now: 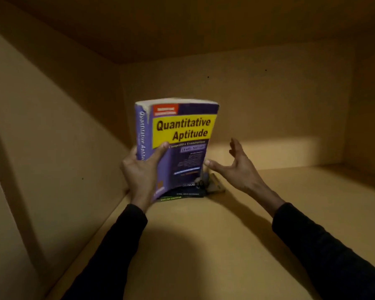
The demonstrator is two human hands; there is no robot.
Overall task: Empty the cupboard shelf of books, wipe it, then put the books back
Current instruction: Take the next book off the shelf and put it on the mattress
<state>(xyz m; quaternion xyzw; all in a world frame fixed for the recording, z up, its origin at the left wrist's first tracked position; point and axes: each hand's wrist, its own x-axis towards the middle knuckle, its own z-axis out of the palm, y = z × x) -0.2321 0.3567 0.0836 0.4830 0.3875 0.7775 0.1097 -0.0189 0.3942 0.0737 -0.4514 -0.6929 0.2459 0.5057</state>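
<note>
Wooden cupboard shelf (204, 234) holds flat dark books (182, 192) beneath the purple book (182, 135), which the left hand (141, 169) grips upright; right hand (236, 167), fingers spread, hovers just beside it.

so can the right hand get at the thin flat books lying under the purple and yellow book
Probably yes: the right hand is open beside the flat books, whose right end is exposed, though the upright purple and yellow book stands on them.

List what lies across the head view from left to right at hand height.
Cupboard side wall → left hand gripping the spine edge → Quantitative Aptitude book held upright → right hand, open, beside the book → bare shelf.
</note>
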